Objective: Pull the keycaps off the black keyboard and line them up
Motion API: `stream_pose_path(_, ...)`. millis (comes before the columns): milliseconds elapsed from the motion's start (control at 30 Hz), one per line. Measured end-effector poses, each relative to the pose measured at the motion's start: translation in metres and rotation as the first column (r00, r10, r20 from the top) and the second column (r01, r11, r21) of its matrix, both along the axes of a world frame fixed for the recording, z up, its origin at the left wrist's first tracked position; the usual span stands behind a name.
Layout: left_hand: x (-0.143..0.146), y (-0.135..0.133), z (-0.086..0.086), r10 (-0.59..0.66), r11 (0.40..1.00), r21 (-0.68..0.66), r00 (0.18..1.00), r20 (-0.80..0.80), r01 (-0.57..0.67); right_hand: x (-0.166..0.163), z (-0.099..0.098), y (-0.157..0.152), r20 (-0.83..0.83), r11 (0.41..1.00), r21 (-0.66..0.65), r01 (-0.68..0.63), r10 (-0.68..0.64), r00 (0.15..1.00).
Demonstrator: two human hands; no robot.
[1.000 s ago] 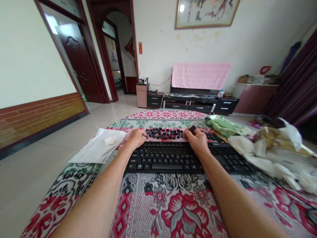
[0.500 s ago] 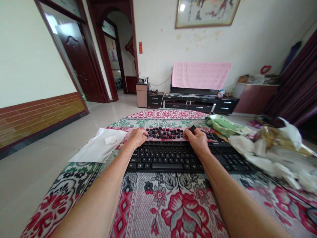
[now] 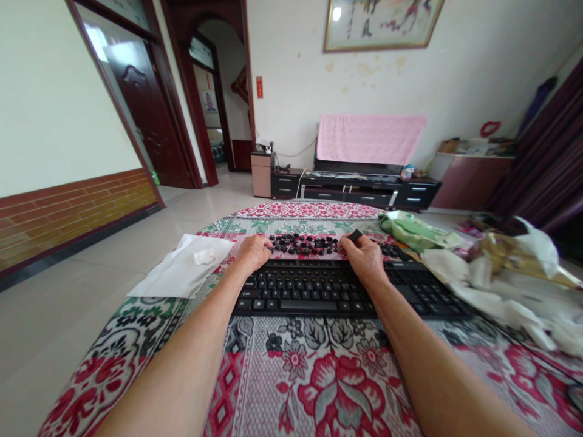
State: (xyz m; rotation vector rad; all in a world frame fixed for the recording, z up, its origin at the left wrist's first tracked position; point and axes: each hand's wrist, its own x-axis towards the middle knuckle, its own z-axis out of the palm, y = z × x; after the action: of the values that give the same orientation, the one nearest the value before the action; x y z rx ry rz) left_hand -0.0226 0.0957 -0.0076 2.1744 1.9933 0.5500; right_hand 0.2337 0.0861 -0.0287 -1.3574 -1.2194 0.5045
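Note:
A black keyboard [image 3: 310, 288] lies across the patterned tablecloth, its lower rows fitted with keycaps. Behind it, loose black keycaps [image 3: 305, 244] are spread in a long strip. My left hand [image 3: 255, 252] is closed in a pinch at the left end of that strip, above the keyboard's rear left corner; what its fingertips hold, if anything, is too small to make out. Over the keyboard's rear edge, right of its middle, my right hand [image 3: 365, 258] grips a small black handle-like piece [image 3: 354, 235] that sticks up between thumb and fingers. Its lower end is hidden by the hand.
At left lies a white sheet [image 3: 177, 273] with a crumpled tissue [image 3: 203, 257] on it. To the right are a green packet [image 3: 419, 232] and a heap of crumpled plastic bags [image 3: 510, 285]. A black cable [image 3: 505, 334] runs off the keyboard's right side.
Both hands stay in nearly the same place and grip. The whole view has shifted very slightly; the keyboard and loose keycaps look unmoved.

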Motion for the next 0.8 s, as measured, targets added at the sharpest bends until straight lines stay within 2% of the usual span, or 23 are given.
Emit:
stream_pose_path(367,-0.0005,0.0007,-0.0012,-0.049,0.998,0.033,0.999,0.004,0.049,0.0016,-0.0025,0.0019,0.025,1.000,-0.003,0.003,-0.003,1.000)
stream_pose_path(800,0.0004,0.0039,-0.0046,0.010,0.999,0.048,1.000,-0.008,-0.009,0.0032,-0.0020,0.0008,0.106,1.000,0.002,0.020,-0.020,0.994)
